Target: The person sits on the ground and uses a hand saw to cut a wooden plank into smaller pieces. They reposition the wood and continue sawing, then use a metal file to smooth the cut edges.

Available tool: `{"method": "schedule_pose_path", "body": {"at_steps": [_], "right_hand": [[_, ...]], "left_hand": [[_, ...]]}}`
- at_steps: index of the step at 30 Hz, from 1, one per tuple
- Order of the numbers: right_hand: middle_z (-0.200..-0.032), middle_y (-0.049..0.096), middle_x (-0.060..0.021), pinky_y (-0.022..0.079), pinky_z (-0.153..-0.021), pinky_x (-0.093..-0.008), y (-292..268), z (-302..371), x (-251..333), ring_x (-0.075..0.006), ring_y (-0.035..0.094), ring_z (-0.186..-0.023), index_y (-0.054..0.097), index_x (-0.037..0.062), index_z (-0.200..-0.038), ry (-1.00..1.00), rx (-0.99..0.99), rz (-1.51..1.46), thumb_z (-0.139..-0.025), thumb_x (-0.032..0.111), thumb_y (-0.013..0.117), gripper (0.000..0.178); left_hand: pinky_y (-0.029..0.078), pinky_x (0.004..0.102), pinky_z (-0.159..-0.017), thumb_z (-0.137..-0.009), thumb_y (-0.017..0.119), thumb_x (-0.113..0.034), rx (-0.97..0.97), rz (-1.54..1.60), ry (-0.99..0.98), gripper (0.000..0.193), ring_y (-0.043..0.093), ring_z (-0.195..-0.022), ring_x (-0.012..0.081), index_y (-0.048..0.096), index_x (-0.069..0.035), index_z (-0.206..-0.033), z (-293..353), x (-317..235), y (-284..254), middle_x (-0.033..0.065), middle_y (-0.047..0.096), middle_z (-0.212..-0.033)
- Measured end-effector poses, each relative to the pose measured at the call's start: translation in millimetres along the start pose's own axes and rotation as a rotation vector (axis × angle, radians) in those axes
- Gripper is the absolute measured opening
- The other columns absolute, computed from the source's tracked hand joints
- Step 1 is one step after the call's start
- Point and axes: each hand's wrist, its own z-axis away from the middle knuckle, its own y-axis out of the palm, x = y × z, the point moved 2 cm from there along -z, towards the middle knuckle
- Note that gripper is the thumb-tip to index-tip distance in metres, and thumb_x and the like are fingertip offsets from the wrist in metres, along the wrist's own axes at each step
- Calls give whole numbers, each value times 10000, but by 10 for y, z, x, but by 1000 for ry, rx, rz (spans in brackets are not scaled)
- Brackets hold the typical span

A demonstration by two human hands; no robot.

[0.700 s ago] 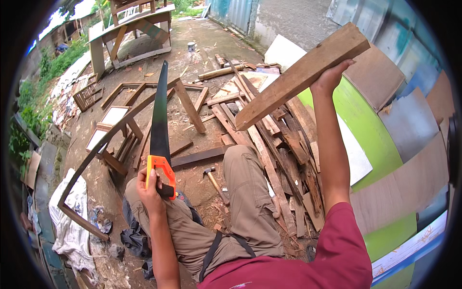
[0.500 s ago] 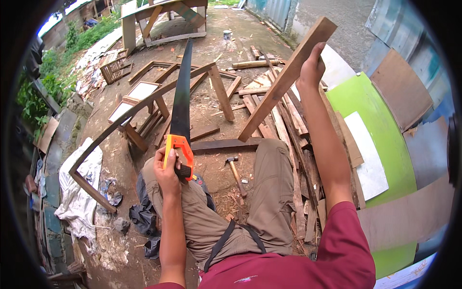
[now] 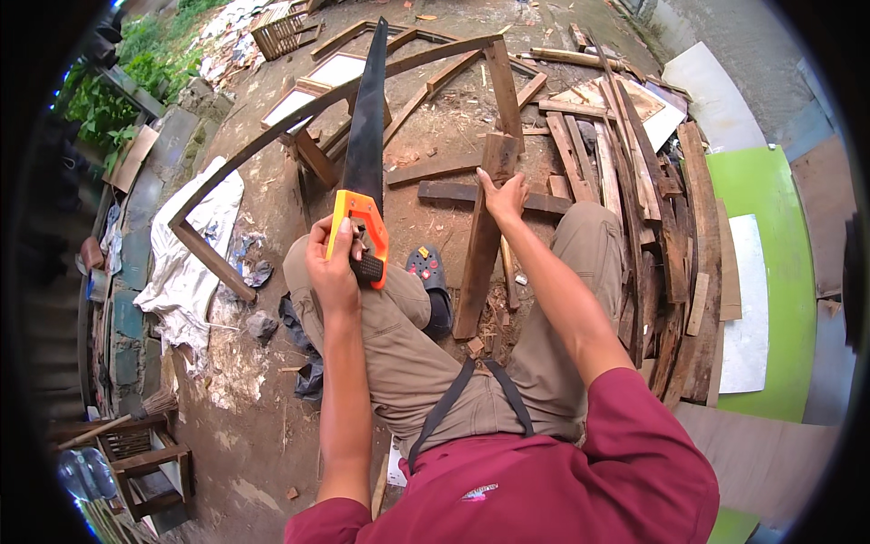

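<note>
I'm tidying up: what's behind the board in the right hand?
A dark plank shows either side of the board; the right hand and board cover its middle.

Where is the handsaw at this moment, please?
In the head view, the handsaw is left of centre, its orange handle in the person's left grip, its blade overlapping the curved wooden frame beyond.

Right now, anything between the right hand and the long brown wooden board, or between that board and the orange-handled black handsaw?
Nothing visible: the right hand grips the long brown wooden board directly, and open space separates it from the orange-handled black handsaw in the left hand.
</note>
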Motion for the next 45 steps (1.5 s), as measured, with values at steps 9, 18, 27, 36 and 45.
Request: {"method": "schedule_pose_path", "body": {"at_steps": [9,18,27,36,45], "right_hand": [[-908,723,-110,540,-697,-364,99,-572,-339,-221,671,-821,709,-5,-978,-46,402,-170,-910,413,723,424],[-951,697,-46,519,-770,-285,-1064,388,633,-127,640,-890,680,0,-1094,-234,637,-485,-1024,449,591,463],[-952,692,-87,512,-776,-248,-1272,1539,11,-119,638,-871,682,-78,-1067,195,542,-736,-1000,451,636,534],[-911,703,-47,506,-667,-260,-1206,923,-764,-101,632,-751,704,-35,-1055,354,507,-786,-1032,301,619,347],[-871,728,-171,553,-669,-422,-1405,-494,-1094,-310,732,-782,685,-68,-959,196,-25,-228,-998,309,632,383]], "left_hand": [[403,205,-621,-1002,624,-120,47,-3,-11,181,500,-672,68,601,13,-1123,-14,108,153,43,612,-888],[461,252,-757,-1032,567,-190,160,-72,10,256,548,-783,92,573,16,-1183,114,186,333,55,633,-952],[485,445,-958,-970,527,-50,329,-428,-13,355,625,-1091,416,486,57,-1306,1095,1041,1154,275,621,-1150],[397,441,-1096,-1007,504,-187,717,-408,-17,423,575,-1245,387,535,70,-1341,915,1783,1377,257,614,-1299],[410,432,-1091,-944,637,-193,217,-768,-7,411,547,-1253,388,585,36,-1282,296,2961,784,218,592,-1300]]}}
